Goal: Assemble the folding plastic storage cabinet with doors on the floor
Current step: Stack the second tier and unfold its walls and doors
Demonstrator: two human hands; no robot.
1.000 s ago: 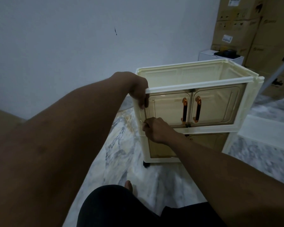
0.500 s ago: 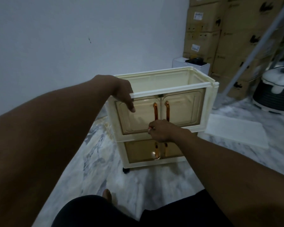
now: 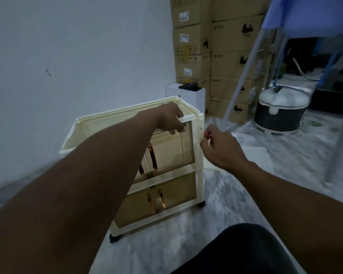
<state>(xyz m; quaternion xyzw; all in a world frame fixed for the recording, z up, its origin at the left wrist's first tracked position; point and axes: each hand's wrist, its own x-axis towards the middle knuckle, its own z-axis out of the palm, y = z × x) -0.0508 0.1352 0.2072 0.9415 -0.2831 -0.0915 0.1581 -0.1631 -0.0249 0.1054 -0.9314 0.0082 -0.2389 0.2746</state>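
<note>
The cream plastic cabinet (image 3: 107,116) stands on the marble floor on black casters (image 3: 114,238), with two tiers of amber doors and an uncovered top. My left hand (image 3: 170,118) grips the top front rail close to the right front corner. My right hand (image 3: 220,152) is beside the right front post, level with the upper tier, fingers pinched on a small red-tipped piece (image 3: 206,133) that is too blurred to identify. The upper doors (image 3: 172,147) look slightly ajar. My left forearm hides the left half of the cabinet front.
A flat white panel (image 3: 259,158) lies on the floor to the right of the cabinet. Stacked cardboard boxes (image 3: 226,56), a small white box (image 3: 188,95) and a round white appliance (image 3: 281,111) stand behind. Slanted metal legs (image 3: 244,72) rise at the right.
My left hand slid along the top rail from the left corner to the right. My right hand moved from the middle of the front to the right post. My view swung right.
</note>
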